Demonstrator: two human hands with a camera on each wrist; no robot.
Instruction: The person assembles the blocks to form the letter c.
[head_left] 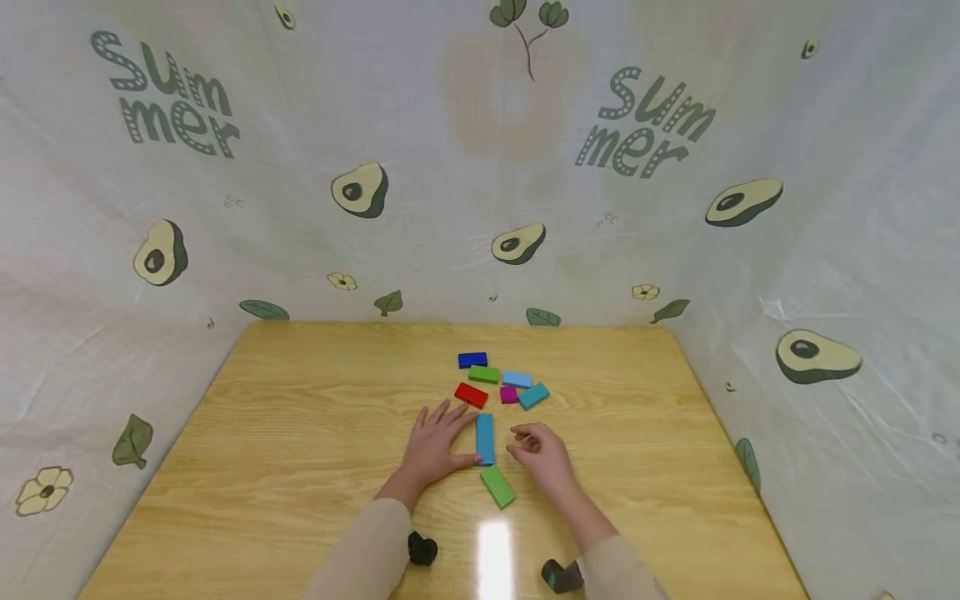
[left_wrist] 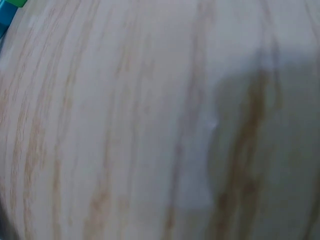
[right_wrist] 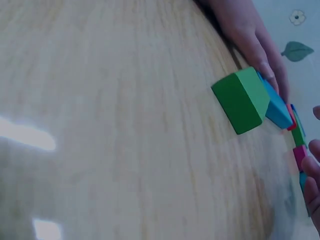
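Observation:
My left hand (head_left: 433, 446) lies spread at the left side of a blue block (head_left: 485, 439), thumb tip at its near end and index fingertip by its far end. A green block (head_left: 497, 487) sits at an angle just below the blue one; the right wrist view shows this green block (right_wrist: 241, 101) large, with the left hand (right_wrist: 249, 37) behind. To the right of the blue block, apart from it, my right hand (head_left: 543, 457) hovers with loosely bent fingers and nothing between them. Beyond the left fingertips lies a red block (head_left: 472, 395).
Farther back are a dark blue block (head_left: 472, 360), another green block (head_left: 484, 375), a light blue block (head_left: 517, 379), a small magenta block (head_left: 508, 395) and a teal block (head_left: 534, 396). The wooden table (head_left: 315, 400) meets a printed cloth (head_left: 442, 275) at its back and sides.

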